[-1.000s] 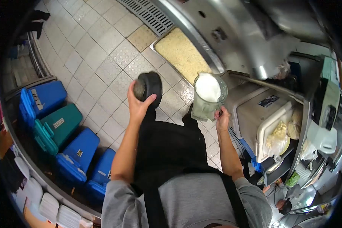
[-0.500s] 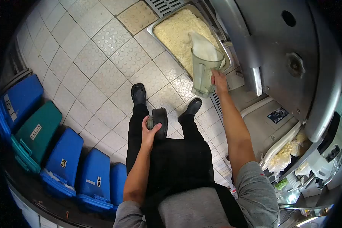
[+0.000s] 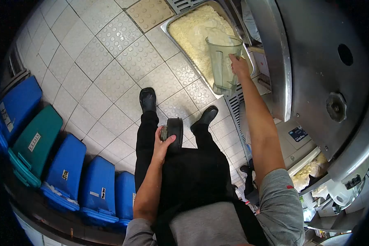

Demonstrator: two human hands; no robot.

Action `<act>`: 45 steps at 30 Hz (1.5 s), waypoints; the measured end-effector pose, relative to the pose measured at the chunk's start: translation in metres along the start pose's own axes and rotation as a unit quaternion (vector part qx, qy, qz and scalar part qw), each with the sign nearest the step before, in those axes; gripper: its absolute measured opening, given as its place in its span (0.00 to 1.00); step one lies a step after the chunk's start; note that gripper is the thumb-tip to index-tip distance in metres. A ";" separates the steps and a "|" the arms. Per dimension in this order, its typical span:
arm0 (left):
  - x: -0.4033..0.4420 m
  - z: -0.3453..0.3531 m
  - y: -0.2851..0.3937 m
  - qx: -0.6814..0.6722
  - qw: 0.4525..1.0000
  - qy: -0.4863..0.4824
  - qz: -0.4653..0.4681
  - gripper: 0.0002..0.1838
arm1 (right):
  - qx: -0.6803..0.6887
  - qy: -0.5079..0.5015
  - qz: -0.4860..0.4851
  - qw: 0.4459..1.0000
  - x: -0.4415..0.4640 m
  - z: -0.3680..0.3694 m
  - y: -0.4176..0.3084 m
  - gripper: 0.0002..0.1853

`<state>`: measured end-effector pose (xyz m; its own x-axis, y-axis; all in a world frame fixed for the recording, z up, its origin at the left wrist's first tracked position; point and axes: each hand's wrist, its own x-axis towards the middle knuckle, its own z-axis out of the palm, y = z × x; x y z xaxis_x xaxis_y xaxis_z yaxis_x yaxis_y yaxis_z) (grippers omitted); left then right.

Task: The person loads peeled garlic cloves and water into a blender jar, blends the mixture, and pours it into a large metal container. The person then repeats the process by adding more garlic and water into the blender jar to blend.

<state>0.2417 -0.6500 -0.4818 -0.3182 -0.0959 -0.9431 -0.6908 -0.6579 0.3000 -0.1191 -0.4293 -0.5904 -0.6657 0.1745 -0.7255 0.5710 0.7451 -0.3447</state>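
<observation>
My right hand grips the handle of a clear pitcher, which tilts over a metal tray at the top. White material lies at the pitcher's mouth, above pale yellow crumbly food that fills the tray. Lower down, in front of my apron, my left hand is closed around a round black lid with a greyish clear part on its left side.
Blue bins and a green bin with labels line the left. A large steel machine fills the upper right, with a pale container below it. A floor grate runs beside the tray.
The pitcher has moved up over the tray and tipped, and its white contents have largely left it. My left hand has come down nearer my apron, still holding the lid.
</observation>
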 end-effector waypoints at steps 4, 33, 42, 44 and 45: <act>0.006 0.002 -0.001 0.016 1.000 -0.001 0.005 0.47 | -0.113 0.041 -0.080 0.989 0.032 0.001 -0.001 0.31; 0.006 -0.006 0.010 -0.015 0.998 -0.059 -0.034 0.45 | -0.520 -0.066 -0.042 0.851 -0.006 0.014 -0.029 0.23; 0.007 -0.015 0.007 -0.021 0.994 -0.097 -0.046 0.44 | -0.441 -0.052 -0.057 0.894 -0.002 -0.004 0.009 0.27; -0.001 -0.012 0.014 -0.034 0.993 -0.095 -0.057 0.45 | -0.430 -0.050 -0.063 0.899 -0.004 -0.013 0.024 0.27; -0.001 -0.011 0.018 -0.040 0.993 -0.093 -0.058 0.45 | -0.427 -0.033 -0.073 0.901 -0.005 -0.015 0.032 0.27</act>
<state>0.2364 -0.6697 -0.4772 -0.3596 0.1192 -0.9254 -0.6784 -0.7144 0.1716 -0.1052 -0.3968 -0.5888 -0.6576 0.0169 -0.7532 -0.1161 0.9855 0.1235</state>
